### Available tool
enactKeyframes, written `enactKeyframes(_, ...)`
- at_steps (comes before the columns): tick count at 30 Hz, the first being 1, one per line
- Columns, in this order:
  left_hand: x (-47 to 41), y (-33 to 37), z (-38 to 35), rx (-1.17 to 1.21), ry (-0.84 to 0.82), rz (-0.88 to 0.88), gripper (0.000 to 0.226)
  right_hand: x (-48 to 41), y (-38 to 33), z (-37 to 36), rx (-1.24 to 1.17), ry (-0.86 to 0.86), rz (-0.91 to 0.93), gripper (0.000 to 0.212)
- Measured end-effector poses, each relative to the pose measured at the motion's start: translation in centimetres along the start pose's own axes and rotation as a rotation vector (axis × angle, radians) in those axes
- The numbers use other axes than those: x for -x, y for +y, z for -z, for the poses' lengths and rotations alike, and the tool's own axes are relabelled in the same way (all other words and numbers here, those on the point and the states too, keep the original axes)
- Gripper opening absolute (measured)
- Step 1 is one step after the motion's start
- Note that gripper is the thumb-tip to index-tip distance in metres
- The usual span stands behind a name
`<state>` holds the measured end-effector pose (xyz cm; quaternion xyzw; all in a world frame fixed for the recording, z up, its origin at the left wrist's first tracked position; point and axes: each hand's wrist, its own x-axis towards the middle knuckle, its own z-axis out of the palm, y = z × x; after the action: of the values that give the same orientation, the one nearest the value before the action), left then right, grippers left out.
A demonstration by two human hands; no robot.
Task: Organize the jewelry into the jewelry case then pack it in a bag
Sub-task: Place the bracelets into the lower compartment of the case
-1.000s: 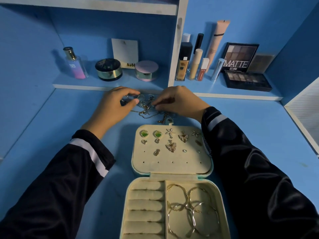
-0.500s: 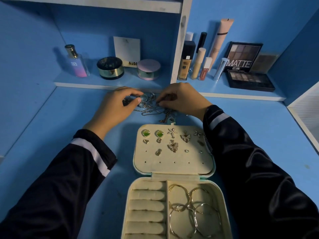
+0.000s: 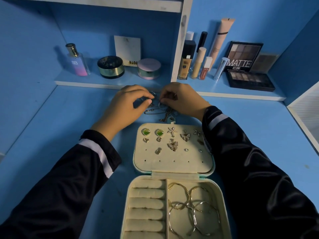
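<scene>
The jewelry case (image 3: 172, 165) lies flat open on the blue counter (image 3: 51, 135) just in front of the person, so both halves can be loaded from above: earrings (image 3: 172, 145) are pinned across the far panel, bangles (image 3: 191, 209) lie loose in the near right compartment, and the ring rolls (image 3: 146, 204) beside them are bare. Beyond the case, the left hand (image 3: 126, 104) and right hand (image 3: 183, 100) meet over a tangle of rings and chains (image 3: 158, 110), fingertips curled in and pinching pieces of it, probably to tease one free; which piece, I cannot tell. No bag is visible.
</scene>
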<state>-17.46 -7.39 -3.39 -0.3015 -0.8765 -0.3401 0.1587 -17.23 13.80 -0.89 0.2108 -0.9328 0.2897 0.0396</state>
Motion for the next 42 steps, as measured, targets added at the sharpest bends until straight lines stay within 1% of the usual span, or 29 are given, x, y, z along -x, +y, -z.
enactKeyframes(3, -0.1, 0.1, -0.2, -0.034, -0.036, 0.001, 0.014, 0.3, 0.2, 0.4, -0.05, 0.052, -0.042, 0.007)
enactKeyframes(6, -0.5, 0.2, -0.1, -0.078, -0.068, -0.041, 0.012, 0.9, 0.4, 0.6, -0.074, 0.133, -0.067, 0.008)
enactKeyframes(10, -1.0, 0.6, -0.2, -0.136, -0.123, -0.084, 0.012, 2.0, 0.6, 1.1, -0.155, 0.242, -0.096, 0.016)
enactKeyframes(12, -1.1, 0.7, -0.3, -0.145, -0.148, -0.089, 0.014, 2.5, 0.8, 1.3, -0.197, 0.276, -0.134, 0.015)
enactKeyframes(17, -1.3, 1.0, -0.4, -0.135, -0.158, -0.053, 0.013, 3.8, 1.3, 1.6, -0.254, 0.322, -0.181, 0.008)
enactKeyframes(20, -1.7, 1.3, -0.1, -0.116, -0.205, -0.019, 0.01, 4.5, 1.5, 1.7, -0.289, 0.351, -0.186, 0.004)
enactKeyframes(26, -2.3, 1.7, 0.0, -0.112, -0.244, 0.043, 0.007, 5.8, 1.8, 2.1, -0.33, 0.386, -0.222, 0.004)
enactKeyframes(30, -2.2, 1.5, -0.3, -0.157, -0.223, 0.006, 0.007, 6.3, 1.5, 2.2, -0.375, 0.406, -0.26, 0.005)
enactKeyframes(34, -1.8, 1.4, -0.3, -0.157, -0.133, -0.017, 0.009, 6.7, 1.2, 2.4, -0.431, 0.447, -0.282, 0.006)
enactKeyframes(39, -1.1, 1.8, 0.2, -0.101, -0.035, -0.014, 0.009, 7.6, 0.4, 2.5, -0.47, 0.515, -0.284, 0.005)
enactKeyframes(42, -0.5, 2.6, 0.6, -0.017, 0.032, 0.021, 0.01, 8.2, 0.0, 2.5, -0.506, 0.548, -0.288, 0.005)
